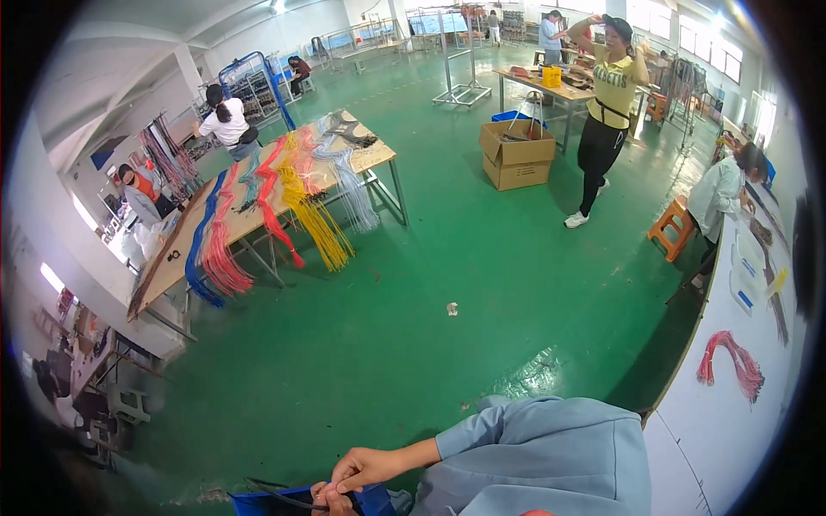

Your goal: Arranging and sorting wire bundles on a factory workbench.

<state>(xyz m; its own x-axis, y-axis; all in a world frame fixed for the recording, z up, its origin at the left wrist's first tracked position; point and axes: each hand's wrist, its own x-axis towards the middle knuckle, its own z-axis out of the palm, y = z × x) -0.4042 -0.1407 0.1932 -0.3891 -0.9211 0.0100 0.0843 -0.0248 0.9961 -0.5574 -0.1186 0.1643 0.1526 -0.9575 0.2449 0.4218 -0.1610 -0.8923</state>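
At the lower edge, my right hand (366,469) reaches in from a blue-grey sleeve, thumb and fingers pinched together. Its fingertips meet those of my left hand (334,499), which is closed and partly cut off by the frame. What lies between the fingertips is too small to make out. A thin black cable (274,492) runs leftward from my left hand and seems to be held in it. Just beneath both hands is a blue bin (249,506), its contents mostly hidden.
A white worktable (688,430) with a red wire bundle (731,365) stands at right. Coloured wire bundles hang over a wooden table (379,155) at left. Ahead are a cardboard box (519,163), an orange stool (671,228) and a standing person (607,112). Several others work around the room.
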